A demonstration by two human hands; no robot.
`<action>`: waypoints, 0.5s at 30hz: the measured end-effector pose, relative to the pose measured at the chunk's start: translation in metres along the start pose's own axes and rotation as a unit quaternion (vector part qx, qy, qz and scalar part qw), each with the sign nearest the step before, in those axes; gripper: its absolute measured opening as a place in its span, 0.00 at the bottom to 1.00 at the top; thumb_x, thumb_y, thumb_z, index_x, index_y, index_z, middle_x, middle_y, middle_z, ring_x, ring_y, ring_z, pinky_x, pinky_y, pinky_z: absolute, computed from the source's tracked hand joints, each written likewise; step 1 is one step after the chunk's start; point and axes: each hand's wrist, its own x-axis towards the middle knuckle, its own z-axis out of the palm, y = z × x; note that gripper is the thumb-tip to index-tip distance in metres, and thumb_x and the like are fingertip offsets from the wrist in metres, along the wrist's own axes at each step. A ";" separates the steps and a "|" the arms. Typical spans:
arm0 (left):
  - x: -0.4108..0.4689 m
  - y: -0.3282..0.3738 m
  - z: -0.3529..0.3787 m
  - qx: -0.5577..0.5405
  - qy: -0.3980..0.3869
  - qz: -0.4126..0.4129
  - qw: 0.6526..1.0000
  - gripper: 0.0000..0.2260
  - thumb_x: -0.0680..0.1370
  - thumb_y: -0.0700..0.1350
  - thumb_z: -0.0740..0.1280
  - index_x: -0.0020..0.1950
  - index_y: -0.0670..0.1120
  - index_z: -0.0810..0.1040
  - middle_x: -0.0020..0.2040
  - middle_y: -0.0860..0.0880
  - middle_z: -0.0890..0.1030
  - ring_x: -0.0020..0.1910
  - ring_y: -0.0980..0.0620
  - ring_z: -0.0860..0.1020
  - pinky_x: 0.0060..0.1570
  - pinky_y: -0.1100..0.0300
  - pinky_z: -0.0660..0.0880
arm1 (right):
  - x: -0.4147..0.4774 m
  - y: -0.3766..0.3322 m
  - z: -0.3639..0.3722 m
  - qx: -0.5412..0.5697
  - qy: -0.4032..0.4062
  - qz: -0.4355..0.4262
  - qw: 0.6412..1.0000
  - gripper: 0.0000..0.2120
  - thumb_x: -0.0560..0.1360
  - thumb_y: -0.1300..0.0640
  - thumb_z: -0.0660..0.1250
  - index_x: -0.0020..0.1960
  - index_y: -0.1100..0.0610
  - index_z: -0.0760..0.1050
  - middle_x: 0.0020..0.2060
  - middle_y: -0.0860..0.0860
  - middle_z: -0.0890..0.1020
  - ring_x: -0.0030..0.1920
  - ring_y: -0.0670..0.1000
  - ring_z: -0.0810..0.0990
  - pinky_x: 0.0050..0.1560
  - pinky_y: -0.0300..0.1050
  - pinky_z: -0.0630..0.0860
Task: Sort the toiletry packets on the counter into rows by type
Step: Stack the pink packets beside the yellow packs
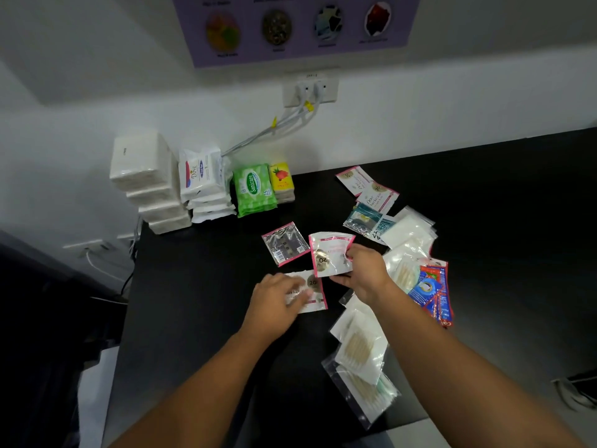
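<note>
- Head view, looking down on a black desk (193,318) set against a white wall.
- Right hand (361,276): fingers and thumb pinch the right edge of a pink-edged sachet (329,253), which is lifted and tilted, printed face toward the camera, over the middle of the desk.
- Left hand (277,305): fingers laid fairly flat and close together on a second pink-edged sachet (313,291), which lies on the desk just below the held one. The hand is blurred, so the exact contact is hard to read.
- Silver sachet (285,242) with pink trim lies flat just left of the held sachet, apart from it.
- Far right: two more pink-trimmed sachets (365,187) overlapping, with teal sachets (365,219) just in front of them.
- Right of the hands: a loose heap of clear white packets (410,231), with red-and-blue sachets (434,292) fanned at its near edge.
- Near edge, between the forearms: clear bags of cotton buds (358,344), overlapping, partly under the right forearm.
- Back left, against the wall: stacked white tissue packs (145,179), a stack of Dove wipes (202,179), green Sanicare packs (255,189) and a yellow pack (281,181), side by side in a row.
- Wall: socket plate (310,90) with white cables running down behind the stacks; purple poster (290,27) above.
</note>
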 end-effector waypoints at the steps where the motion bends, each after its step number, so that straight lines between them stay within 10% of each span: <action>1: 0.004 0.005 -0.004 -0.080 0.035 -0.045 0.995 0.16 0.78 0.62 0.65 0.60 0.55 0.81 0.52 0.59 0.80 0.52 0.59 0.76 0.52 0.62 0.73 | -0.001 0.004 0.003 0.004 -0.005 0.008 1.000 0.13 0.79 0.62 0.58 0.52 0.58 0.81 0.42 0.55 0.86 0.47 0.58 0.85 0.39 0.52 0.82; 7: 0.034 0.026 -0.022 -0.378 0.045 -0.177 0.907 0.04 0.79 0.48 0.70 0.53 0.51 0.83 0.41 0.50 0.86 0.38 0.57 0.83 0.40 0.62 0.79 | -0.009 0.026 0.031 -0.061 -0.103 -0.026 0.992 0.10 0.78 0.51 0.67 0.52 0.56 0.83 0.46 0.57 0.86 0.47 0.58 0.86 0.44 0.57 0.84; 15: 0.033 0.004 -0.023 -0.342 0.024 -0.246 0.907 0.01 0.77 0.41 0.73 0.48 0.46 0.84 0.41 0.50 0.87 0.37 0.57 0.85 0.32 0.69 0.76 | 0.004 0.032 0.024 -0.174 0.010 -0.084 0.981 0.04 0.75 0.60 0.73 0.42 0.59 0.83 0.38 0.55 0.86 0.39 0.53 0.86 0.38 0.45 0.82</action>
